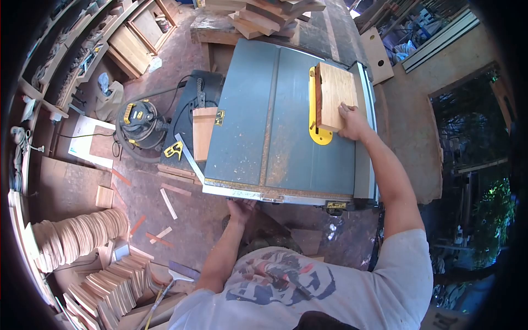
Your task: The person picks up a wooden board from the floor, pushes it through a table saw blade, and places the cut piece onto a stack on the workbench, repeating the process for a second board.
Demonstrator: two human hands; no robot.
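My right hand (353, 122) is closed on the near end of a pale wooden block (336, 91), fingers curled over its top. The block stands along the fence (362, 137) of a grey table saw (236, 121) and partly covers the yellow throat plate (321, 136). A dark reddish strip (318, 99) shows along the block's left side. The saw blade is not visible. My left hand (241, 210) is at the saw's front rail (234, 191), low and to the left, its fingers mostly hidden under the edge.
Left of the saw are a combination square (175, 149), a wood piece (204, 132) and a black-and-yellow shop vacuum (142, 124). Stacked boards (258, 19) lie on the bench behind. Wood offcuts (168, 203) and rows of cut pieces (113, 289) cover the floor at left.
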